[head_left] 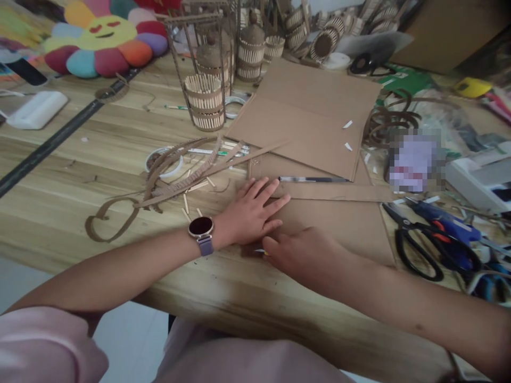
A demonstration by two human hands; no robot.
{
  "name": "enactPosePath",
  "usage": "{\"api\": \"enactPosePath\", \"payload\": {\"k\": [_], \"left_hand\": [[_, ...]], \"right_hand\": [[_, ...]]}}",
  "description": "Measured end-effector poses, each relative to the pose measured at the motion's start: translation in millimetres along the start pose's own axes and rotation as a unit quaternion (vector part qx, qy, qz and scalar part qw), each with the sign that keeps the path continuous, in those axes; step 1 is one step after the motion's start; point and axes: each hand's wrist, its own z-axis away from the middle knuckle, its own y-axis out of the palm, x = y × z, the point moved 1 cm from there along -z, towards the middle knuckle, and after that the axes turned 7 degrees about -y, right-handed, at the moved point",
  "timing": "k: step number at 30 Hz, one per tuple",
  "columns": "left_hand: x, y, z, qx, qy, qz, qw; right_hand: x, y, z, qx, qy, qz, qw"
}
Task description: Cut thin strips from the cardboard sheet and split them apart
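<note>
My left hand [255,213], with a round watch [200,227] on its wrist, lies flat with fingers spread on a brown cardboard sheet [339,226]. Close beside it, my right hand [301,252] is closed around a cutter knife [261,251]. Only the short pale blade and a bit of yellow show; the fist hides the rest. Both hands are at the sheet's near left corner. A narrow cardboard strip [339,192] runs across the sheet beyond my left fingertips, and a pen [311,179] lies along it. A larger cardboard piece [307,111] overlaps the sheet's far side.
Curled cardboard strips [191,175] and a tape roll [164,161] lie left of the hands. Black-handled scissors [419,244] and a blue glue gun [455,226] are at right. Beyond stand a slatted basket [204,101], several similar ones, and a flower cushion [106,40].
</note>
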Motion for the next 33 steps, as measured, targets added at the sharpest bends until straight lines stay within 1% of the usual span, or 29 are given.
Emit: {"api": "enactPosePath", "payload": {"k": [2,6,13,19,21,25,28,30,33], "left_hand": [[0,0.7,0,0.000,-0.001,0.001,1.000],[0,1.3,-1,0.002,-0.004,0.005,1.000],[0,0.7,-1,0.009,-0.005,0.004,1.000],[1,1.0,-1,-0.003,-0.002,0.008,1.000],[1,0.8,-1,-0.001,-0.003,0.007,1.000],[0,-0.7,-1,0.006,-0.005,0.006,1.000],[0,-1.5,-2,0.010,-0.005,0.005,1.000],[0,-1.7,-1,0.012,-0.005,0.004,1.000],[0,-1.3,-1,0.010,-0.003,0.003,1.000]], "right_hand": [[2,-2,-5,0.014,-0.008,0.027,1.000],[2,-4,-7,0.019,-0.008,0.057,0.998],[0,-10,-8,0.044,-0.019,0.053,0.997],[-1,-1,-8,0.003,-0.027,0.064,0.998],[-1,-1,-8,0.000,-0.025,0.065,0.998],[0,-6,-8,0.028,-0.032,0.058,0.997],[2,-10,-9,0.024,-0.030,0.059,0.998],[4,-12,-9,0.019,-0.023,0.052,0.998],[6,-17,-9,0.040,-0.004,0.029,0.999]]}}
